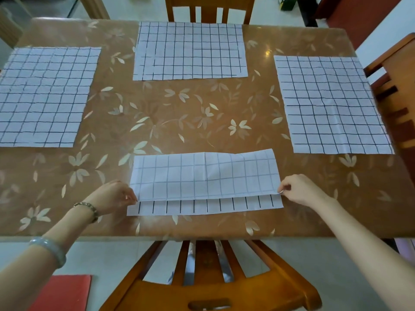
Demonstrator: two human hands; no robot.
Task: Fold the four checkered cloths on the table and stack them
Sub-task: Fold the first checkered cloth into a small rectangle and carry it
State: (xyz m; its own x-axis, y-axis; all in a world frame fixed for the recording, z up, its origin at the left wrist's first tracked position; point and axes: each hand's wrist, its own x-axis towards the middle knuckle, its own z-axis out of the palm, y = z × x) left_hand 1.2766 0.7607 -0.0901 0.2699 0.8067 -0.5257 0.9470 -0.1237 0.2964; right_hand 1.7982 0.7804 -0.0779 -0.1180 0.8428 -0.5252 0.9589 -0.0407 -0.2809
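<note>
Four white cloths with a dark grid lie on the table (170,122). The near cloth (205,176) is folded over toward me, its paler underside up, with a strip of the lower layer showing along the front. My left hand (114,196) pinches the folded layer's left corner. My right hand (298,189) pinches its right corner. The left cloth (45,95), the far cloth (189,50) and the right cloth (330,104) all lie flat and unfolded.
The table has a brown leaf-patterned cover. One wooden chair (211,283) stands at the near edge, another chair (210,9) at the far edge, and a third chair (395,86) on the right. A red mat (62,292) lies on the floor at lower left.
</note>
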